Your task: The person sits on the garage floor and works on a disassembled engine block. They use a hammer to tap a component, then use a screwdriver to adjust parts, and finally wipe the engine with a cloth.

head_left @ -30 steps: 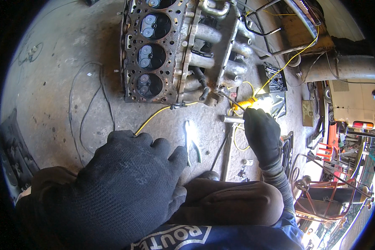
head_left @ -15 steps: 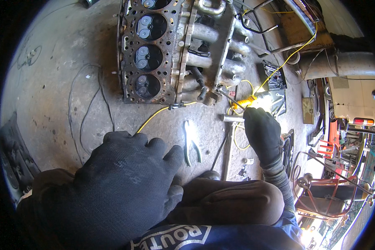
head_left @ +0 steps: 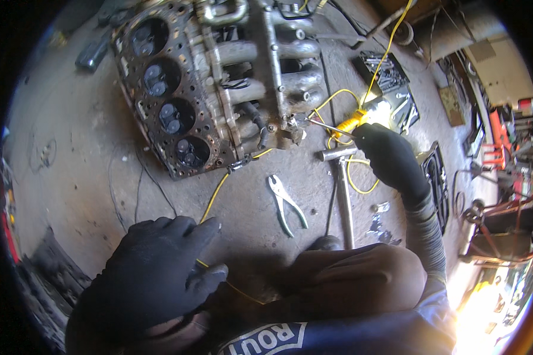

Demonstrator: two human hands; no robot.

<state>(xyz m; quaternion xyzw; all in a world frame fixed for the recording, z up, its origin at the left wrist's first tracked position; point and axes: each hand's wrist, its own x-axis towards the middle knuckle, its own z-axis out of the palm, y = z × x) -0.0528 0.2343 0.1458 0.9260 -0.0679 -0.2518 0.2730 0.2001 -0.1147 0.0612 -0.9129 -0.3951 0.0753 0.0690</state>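
Observation:
An engine cylinder head (head_left: 207,124) with a pale metal manifold (head_left: 276,65) lies on the floor. My right hand (head_left: 388,158), in a black glove, is closed on a slim metal tool (head_left: 336,130), whose far end meets a fitting at the manifold's lower end. Behind that hand is a lit yellow work lamp (head_left: 349,123) with its cord. My left hand (head_left: 151,269), also gloved, rests low at the left with fingers apart, holding nothing. Between my hands lie slip-joint pliers (head_left: 278,195) with green grips. A long-handled hammer (head_left: 344,201) lies beside them.
Open black toolboxes (head_left: 385,71) hold spanners and sockets at upper right. A black case (head_left: 433,177) lies right of my right hand. A red-framed trolley (head_left: 491,225) and a beige vehicle (head_left: 503,83) stand farther right. Loose cables (head_left: 160,195) run over the floor at left.
The camera view has swung, so the engine part appears tilted and further left. My left hand has shifted away from the camera. My right hand still grips the tool at the manifold.

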